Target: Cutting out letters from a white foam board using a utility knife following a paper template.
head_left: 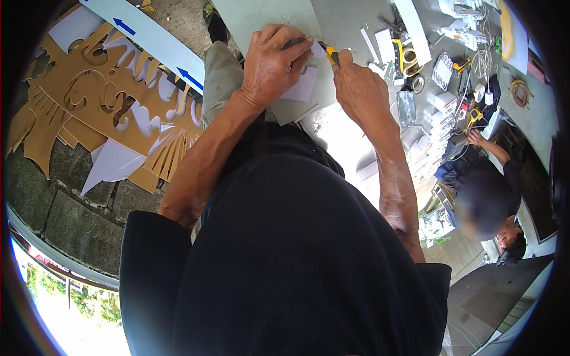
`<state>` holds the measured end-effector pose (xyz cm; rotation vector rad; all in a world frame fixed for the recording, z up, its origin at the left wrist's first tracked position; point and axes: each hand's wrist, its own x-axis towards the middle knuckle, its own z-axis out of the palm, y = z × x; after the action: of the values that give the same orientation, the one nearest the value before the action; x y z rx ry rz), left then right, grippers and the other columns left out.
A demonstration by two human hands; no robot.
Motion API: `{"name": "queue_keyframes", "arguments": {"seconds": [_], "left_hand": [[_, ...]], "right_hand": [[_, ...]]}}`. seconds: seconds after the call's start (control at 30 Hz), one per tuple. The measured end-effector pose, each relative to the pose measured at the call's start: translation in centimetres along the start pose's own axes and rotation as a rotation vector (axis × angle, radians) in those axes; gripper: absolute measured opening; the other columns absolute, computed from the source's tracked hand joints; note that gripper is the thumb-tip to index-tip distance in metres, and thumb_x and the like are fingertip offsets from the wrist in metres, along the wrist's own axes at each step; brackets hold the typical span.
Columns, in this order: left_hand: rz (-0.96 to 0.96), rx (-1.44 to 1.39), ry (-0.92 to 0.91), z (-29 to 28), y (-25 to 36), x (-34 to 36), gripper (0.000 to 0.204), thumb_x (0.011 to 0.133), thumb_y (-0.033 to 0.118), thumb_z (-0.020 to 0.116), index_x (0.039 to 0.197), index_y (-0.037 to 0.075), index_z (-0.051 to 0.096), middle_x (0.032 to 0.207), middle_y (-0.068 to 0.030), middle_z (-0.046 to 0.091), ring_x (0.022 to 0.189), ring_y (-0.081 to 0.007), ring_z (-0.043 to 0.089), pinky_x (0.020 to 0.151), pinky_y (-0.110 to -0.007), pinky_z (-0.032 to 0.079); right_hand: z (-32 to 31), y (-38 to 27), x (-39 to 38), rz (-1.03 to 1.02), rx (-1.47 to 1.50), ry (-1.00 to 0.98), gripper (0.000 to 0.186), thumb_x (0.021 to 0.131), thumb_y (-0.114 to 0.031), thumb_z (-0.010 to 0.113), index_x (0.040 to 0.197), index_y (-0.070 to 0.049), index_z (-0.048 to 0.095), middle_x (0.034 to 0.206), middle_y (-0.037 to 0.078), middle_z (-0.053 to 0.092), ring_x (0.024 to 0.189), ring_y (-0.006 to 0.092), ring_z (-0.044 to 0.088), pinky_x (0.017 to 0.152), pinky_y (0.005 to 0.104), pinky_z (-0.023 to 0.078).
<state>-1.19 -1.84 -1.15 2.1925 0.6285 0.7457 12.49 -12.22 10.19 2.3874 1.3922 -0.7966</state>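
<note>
My right hand [361, 86] is closed round a yellow and black utility knife [331, 54], its tip pointing up and left toward my left hand. My left hand [274, 64] is closed with bent fingers, thumb side toward the knife; a small dark grey thing shows at its fingertips, too hidden to name. Below those fingers lies a white flat piece [301, 86] on a grey-green board [270, 16]. Another small white piece [318, 50] shows between the two hands, close to the knife tip.
Brown and white cut-out sheets [71, 115] lie at left, beside a white strip with blue arrows [148, 41]. Yellow-handled scissors [408, 61], a tape roll [418, 83], white strips and cables [484, 35] cover the right. A person [487, 190] works at far right.
</note>
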Motion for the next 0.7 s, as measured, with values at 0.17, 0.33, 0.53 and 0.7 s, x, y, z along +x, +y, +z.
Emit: {"name": "queue_keyframes", "arguments": {"seconds": [0.17, 0.33, 0.53, 0.7], "left_hand": [[0.053, -0.004, -0.005, -0.3, -0.4, 0.6, 0.028, 0.074, 0.018, 0.085, 0.101, 0.016, 0.082, 0.102, 0.0049, 0.069, 0.101, -0.0196, 0.06, 0.083, -0.036, 0.046], [0.053, -0.018, 0.037, 0.0, -0.6, 0.5, 0.026, 0.071, 0.019, 0.087, 0.097, 0.017, 0.083, 0.096, 0.0064, 0.07, 0.097, -0.0176, 0.061, 0.081, -0.035, 0.045], [0.051, -0.019, 0.043, 0.3, -0.6, 0.7, 0.026, 0.07, 0.019, 0.088, 0.095, 0.017, 0.083, 0.095, 0.007, 0.07, 0.095, -0.0168, 0.061, 0.078, -0.035, 0.044], [0.041, -0.01, 0.039, 0.2, -0.5, 0.7, 0.024, 0.07, 0.018, 0.088, 0.094, 0.017, 0.083, 0.094, 0.0072, 0.07, 0.094, -0.0169, 0.061, 0.078, -0.035, 0.044]], "right_hand": [[0.0, 0.7, 0.0, -0.057, 0.018, 0.046, 0.016, 0.106, -0.019, 0.051, 0.1, -0.004, 0.049, 0.075, 0.019, 0.071, 0.072, 0.0398, 0.073, 0.067, 0.0497, 0.056], [-0.2, 0.6, 0.3, -0.039, 0.061, -0.044, 0.019, 0.108, -0.024, 0.047, 0.105, -0.006, 0.041, 0.079, 0.023, 0.07, 0.076, 0.0447, 0.071, 0.068, 0.0537, 0.055], [-0.1, -0.4, -0.1, 0.023, 0.029, -0.042, 0.014, 0.103, -0.015, 0.052, 0.102, -0.003, 0.047, 0.076, 0.021, 0.071, 0.073, 0.0408, 0.073, 0.065, 0.0493, 0.057], [0.2, 0.0, 0.0, -0.039, 0.001, 0.014, 0.012, 0.099, -0.011, 0.054, 0.102, -0.002, 0.047, 0.079, 0.022, 0.071, 0.073, 0.0409, 0.073, 0.065, 0.0491, 0.058]]}}
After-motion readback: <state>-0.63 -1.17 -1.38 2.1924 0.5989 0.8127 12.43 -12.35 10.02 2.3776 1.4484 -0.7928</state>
